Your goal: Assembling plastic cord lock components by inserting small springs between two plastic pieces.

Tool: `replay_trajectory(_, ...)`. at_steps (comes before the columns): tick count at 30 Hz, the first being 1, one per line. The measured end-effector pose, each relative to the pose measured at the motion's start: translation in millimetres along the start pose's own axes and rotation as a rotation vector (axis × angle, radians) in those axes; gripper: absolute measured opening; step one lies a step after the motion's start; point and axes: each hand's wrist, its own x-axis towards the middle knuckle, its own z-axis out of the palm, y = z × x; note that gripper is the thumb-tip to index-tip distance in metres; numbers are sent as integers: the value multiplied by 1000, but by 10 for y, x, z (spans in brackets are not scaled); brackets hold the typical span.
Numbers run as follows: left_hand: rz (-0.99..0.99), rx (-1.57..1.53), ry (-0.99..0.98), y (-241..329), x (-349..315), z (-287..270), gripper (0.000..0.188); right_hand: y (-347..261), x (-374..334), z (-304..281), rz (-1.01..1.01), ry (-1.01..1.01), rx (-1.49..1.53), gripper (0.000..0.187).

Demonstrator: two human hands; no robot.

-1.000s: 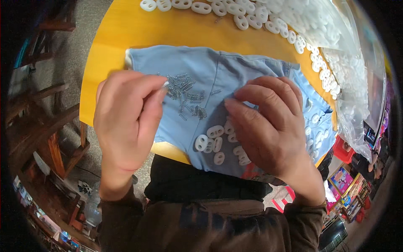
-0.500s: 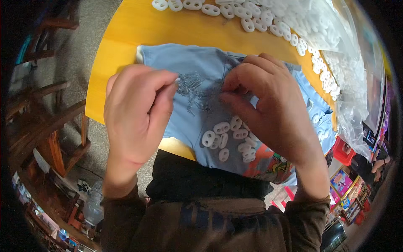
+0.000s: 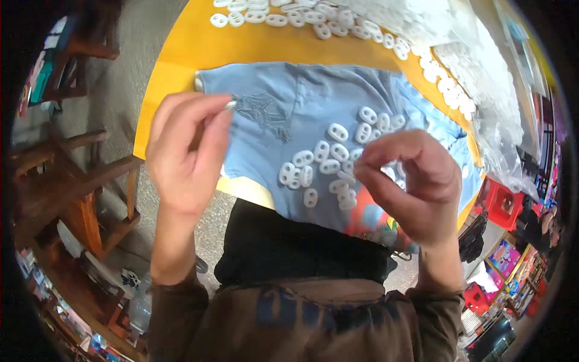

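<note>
My left hand (image 3: 188, 148), closed in a pinch over the left part of a blue cloth (image 3: 253, 163), has a small white plastic piece (image 3: 231, 105) between thumb and forefinger. Only a bit of that piece shows. Just right of it, a heap of small metal springs (image 3: 262, 113) lies on the cloth. My right hand (image 3: 416, 187) hovers over a scatter of white oval pieces with two holes (image 3: 339, 151), thumb and forefinger brought together. Anything between those fingertips is too small to make out, and the hand hides some ovals behind it.
A yellow table (image 3: 199, 45) bears the cloth. More white ovals (image 3: 276, 20) line its far edge, with a clear plastic bag (image 3: 482, 78) of white pieces at far right. Wooden furniture (image 3: 84, 205) stands left; a red stool (image 3: 502, 205) is to the right.
My right hand has moved from near the springs toward me and right, over the white ovals. My left hand keeps its pinch, and the view has shifted slightly.
</note>
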Motion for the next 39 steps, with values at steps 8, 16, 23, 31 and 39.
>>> replay_trajectory(8,-149,-683,-466,930,-552,146,17,43,-892,-98,34,82,260,16)
replay_trajectory(16,-427,-975,-609,1351,-970,286,14,30,-1515,-128,-19,158,433,23)
replay_trajectory(23,-439,-1048,-627,1553,-1146,305,15,53,-1794,-146,-55,181,436,23)
replay_trajectory(31,-392,-904,-634,1656,-1216,279,14,51,-1904,-209,-187,81,201,28)
replay_trajectory(39,-56,-594,-630,1650,-1166,286,15,39,-1933,-202,-278,188,-43,22)
